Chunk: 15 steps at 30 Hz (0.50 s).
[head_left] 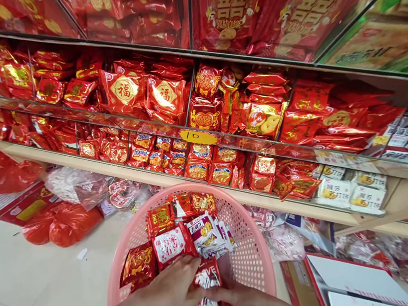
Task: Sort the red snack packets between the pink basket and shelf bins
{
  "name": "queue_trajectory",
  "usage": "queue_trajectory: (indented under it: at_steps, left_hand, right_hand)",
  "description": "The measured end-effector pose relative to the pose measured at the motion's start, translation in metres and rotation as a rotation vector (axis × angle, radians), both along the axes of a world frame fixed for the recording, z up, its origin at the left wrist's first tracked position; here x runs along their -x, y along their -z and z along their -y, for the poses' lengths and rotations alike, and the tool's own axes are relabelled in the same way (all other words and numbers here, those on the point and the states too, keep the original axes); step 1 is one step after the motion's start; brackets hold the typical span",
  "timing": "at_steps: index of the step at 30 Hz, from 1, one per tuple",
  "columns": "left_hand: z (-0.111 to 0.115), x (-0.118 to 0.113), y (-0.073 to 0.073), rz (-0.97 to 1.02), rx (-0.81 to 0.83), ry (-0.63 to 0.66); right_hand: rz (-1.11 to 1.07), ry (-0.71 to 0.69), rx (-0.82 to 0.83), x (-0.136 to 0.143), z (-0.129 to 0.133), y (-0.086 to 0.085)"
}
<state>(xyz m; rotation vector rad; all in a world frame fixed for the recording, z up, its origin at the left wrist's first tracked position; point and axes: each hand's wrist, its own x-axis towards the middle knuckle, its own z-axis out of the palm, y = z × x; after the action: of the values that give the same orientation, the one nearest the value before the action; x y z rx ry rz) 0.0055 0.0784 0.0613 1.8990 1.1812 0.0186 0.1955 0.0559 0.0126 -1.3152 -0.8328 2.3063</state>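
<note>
A pink perforated basket stands on the floor below the shelves. Red packets, a white-and-red packet and white-and-purple packets lie inside it. At the near side of the basket, my left hand is closed on red packets marked LOVE, fingers bent over their left edge. From the right, my right hand reaches across the same packets, its fingers against them and partly hidden.
Shelves of red snack packets span the view, with a yellow price tag. Red plastic bags lie on the floor at left, clear bags and an open box at right.
</note>
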Motion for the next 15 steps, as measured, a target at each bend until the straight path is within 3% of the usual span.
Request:
queue_trajectory:
  at_steps: [5, 10, 15]
  left_hand:
    - [-0.012, -0.007, 0.009, -0.070, 0.064, 0.107]
    - [-0.025, -0.015, 0.011, -0.185, 0.172, 0.102]
    - [-0.014, -0.019, 0.011, -0.202, 0.150, 0.122]
  right_hand:
    - [-0.056, 0.054, 0.101, -0.003, 0.004, 0.010]
    - [-0.115, 0.066, 0.114, -0.003, 0.008, 0.024]
    - [-0.153, 0.098, 0.088, -0.001, 0.013, 0.033]
